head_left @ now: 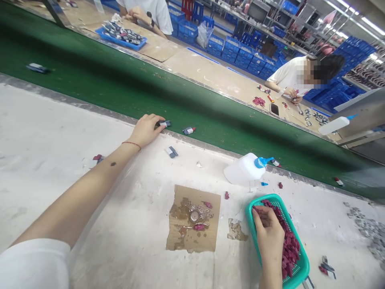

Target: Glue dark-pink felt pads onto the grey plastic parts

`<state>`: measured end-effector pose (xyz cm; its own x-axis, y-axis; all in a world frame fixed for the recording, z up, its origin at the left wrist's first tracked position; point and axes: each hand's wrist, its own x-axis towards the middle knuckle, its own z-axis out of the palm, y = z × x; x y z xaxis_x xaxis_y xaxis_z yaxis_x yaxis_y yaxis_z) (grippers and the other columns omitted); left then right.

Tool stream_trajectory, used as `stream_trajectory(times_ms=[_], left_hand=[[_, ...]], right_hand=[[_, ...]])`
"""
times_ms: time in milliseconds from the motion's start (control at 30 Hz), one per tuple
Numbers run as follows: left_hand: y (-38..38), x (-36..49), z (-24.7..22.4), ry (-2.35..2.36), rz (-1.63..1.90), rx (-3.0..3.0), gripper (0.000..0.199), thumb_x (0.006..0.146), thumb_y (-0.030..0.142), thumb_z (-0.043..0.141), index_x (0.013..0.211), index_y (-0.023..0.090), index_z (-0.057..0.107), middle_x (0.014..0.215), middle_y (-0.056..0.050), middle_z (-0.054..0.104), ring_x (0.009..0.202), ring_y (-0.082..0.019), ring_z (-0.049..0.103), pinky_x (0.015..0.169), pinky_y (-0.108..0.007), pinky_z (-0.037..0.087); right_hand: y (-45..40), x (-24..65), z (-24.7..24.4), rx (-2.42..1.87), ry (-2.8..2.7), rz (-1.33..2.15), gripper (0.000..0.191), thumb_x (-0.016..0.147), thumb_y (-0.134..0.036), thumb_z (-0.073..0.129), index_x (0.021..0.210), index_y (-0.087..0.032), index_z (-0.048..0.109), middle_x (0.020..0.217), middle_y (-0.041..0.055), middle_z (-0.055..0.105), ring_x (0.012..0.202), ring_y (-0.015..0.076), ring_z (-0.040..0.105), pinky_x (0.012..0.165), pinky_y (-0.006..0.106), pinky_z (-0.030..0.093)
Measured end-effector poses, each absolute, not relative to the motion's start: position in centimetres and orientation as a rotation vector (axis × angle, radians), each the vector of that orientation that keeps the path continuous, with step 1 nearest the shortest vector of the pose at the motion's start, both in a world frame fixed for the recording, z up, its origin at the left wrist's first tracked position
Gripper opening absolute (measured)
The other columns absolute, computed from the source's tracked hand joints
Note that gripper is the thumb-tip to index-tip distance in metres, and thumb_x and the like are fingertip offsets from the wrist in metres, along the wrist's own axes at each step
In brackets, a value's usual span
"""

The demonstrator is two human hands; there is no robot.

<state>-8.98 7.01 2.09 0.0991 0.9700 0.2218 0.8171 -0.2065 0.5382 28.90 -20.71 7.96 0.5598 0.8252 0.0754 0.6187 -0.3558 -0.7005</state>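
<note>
My left hand reaches to the near edge of the green conveyor belt, its fingers closed on a small grey-and-white part. A similar part with a red end lies just right of it on the belt. My right hand is inside the teal basket, with its fingertips pinched at the left rim among dark red pieces; what they hold is too small to name. Between my arms, a cardboard piece bears wet glue, a round cap and two red pieces.
A white bottle with a blue nozzle lies by the belt. Loose parts and a grey pile are on the table. Across the belt, two people work near a blue tray.
</note>
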Motion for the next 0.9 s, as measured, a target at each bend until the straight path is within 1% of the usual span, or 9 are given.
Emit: stream_trajectory(times_ms=[100, 167, 267, 333, 367, 433, 500, 667, 900], left_hand=[[6.5, -7.1, 3.5, 1.744, 0.907, 1.894, 0.025, 0.087, 0.03, 0.047, 0.1, 0.017, 0.064, 0.112, -0.016, 0.065, 0.113, -0.036, 0.051, 0.104, -0.049, 0.034], [5.6, -5.5, 4.5, 1.637, 1.038, 1.573, 0.02, 0.089, 0.027, 0.045, 0.095, 0.017, 0.062, 0.109, -0.015, 0.066, 0.108, -0.032, 0.054, 0.1, -0.046, 0.038], [3.3, -3.5, 5.4, 1.468, 1.074, 1.209, 0.024, 0.092, 0.028, 0.039, 0.091, 0.015, 0.059, 0.093, -0.013, 0.068, 0.081, -0.023, 0.06, 0.077, -0.037, 0.048], [1.0, -2.6, 5.8, 1.361, 1.022, 1.15, 0.028, 0.093, 0.035, 0.041, 0.09, 0.014, 0.059, 0.084, -0.011, 0.068, 0.067, -0.018, 0.058, 0.063, -0.031, 0.047], [-0.3, -2.3, 6.0, 1.28, 0.99, 1.119, 0.029, 0.091, 0.04, 0.047, 0.09, 0.013, 0.06, 0.082, -0.01, 0.069, 0.064, -0.017, 0.058, 0.061, -0.029, 0.046], [-3.0, -1.7, 6.3, 1.079, 0.891, 1.047, 0.033, 0.083, 0.046, 0.061, 0.089, 0.014, 0.061, 0.083, -0.009, 0.07, 0.064, -0.015, 0.058, 0.061, -0.028, 0.046], [-5.6, -1.3, 6.4, 0.951, 0.771, 1.019, 0.034, 0.078, 0.046, 0.069, 0.087, 0.014, 0.063, 0.085, -0.008, 0.071, 0.066, -0.014, 0.059, 0.063, -0.027, 0.045], [-10.5, -0.5, 5.9, 0.862, 0.679, 0.927, 0.032, 0.076, 0.043, 0.075, 0.087, 0.017, 0.059, 0.086, -0.005, 0.071, 0.075, -0.016, 0.064, 0.068, -0.028, 0.048], [-13.6, -0.2, 5.1, 0.943, 0.779, 0.909, 0.031, 0.074, 0.039, 0.078, 0.091, 0.017, 0.064, 0.082, -0.002, 0.069, 0.079, -0.017, 0.064, 0.077, -0.033, 0.051]], right_hand=[[-20.9, 28.4, 8.2, -1.924, -1.018, 0.461, 0.025, 0.069, -0.043, 0.074, 0.074, -0.019, 0.071, 0.076, 0.0082, 0.076, 0.071, 0.025, 0.071, 0.066, 0.037, 0.058], [-21.0, 28.0, 8.6, -1.859, -1.007, 0.499, 0.022, 0.067, -0.04, 0.077, 0.072, -0.019, 0.073, 0.079, 0.0081, 0.076, 0.076, 0.0257, 0.071, 0.069, 0.037, 0.059], [-20.9, 27.1, 9.1, -1.842, -1.078, 0.563, 0.018, 0.072, -0.037, 0.075, 0.075, -0.019, 0.077, 0.082, 0.0087, 0.076, 0.075, 0.0251, 0.071, 0.065, 0.036, 0.059], [-20.8, 26.4, 9.1, -1.826, -1.163, 0.613, 0.018, 0.076, -0.037, 0.072, 0.079, -0.02, 0.078, 0.082, 0.0088, 0.076, 0.073, 0.0241, 0.07, 0.063, 0.034, 0.058], [-20.6, 25.9, 9.0, -1.803, -1.211, 0.644, 0.018, 0.078, -0.036, 0.071, 0.08, -0.02, 0.078, 0.082, 0.0087, 0.076, 0.073, 0.0237, 0.071, 0.063, 0.034, 0.058], [-20.2, 24.9, 8.6, -1.752, -1.294, 0.714, 0.017, 0.079, -0.035, 0.071, 0.085, -0.02, 0.078, 0.083, 0.0085, 0.077, 0.074, 0.0232, 0.072, 0.064, 0.033, 0.059], [-19.7, 23.7, 8.1, -1.705, -1.384, 0.791, 0.016, 0.081, -0.033, 0.07, 0.089, -0.02, 0.076, 0.085, 0.0081, 0.078, 0.072, 0.0223, 0.073, 0.064, 0.032, 0.06], [-18.5, 21.1, 7.2, -1.476, -1.805, 0.901, 0.009, 0.09, -0.027, 0.064, 0.087, -0.021, 0.072, 0.084, 0.0055, 0.077, 0.078, 0.0206, 0.073, 0.07, 0.03, 0.06], [-18.0, 20.1, 6.0, -1.258, -2.208, 0.748, 0.019, 0.099, -0.022, 0.049, 0.097, -0.023, 0.068, 0.087, 0.0062, 0.073, 0.081, 0.0199, 0.071, 0.073, 0.032, 0.06]])
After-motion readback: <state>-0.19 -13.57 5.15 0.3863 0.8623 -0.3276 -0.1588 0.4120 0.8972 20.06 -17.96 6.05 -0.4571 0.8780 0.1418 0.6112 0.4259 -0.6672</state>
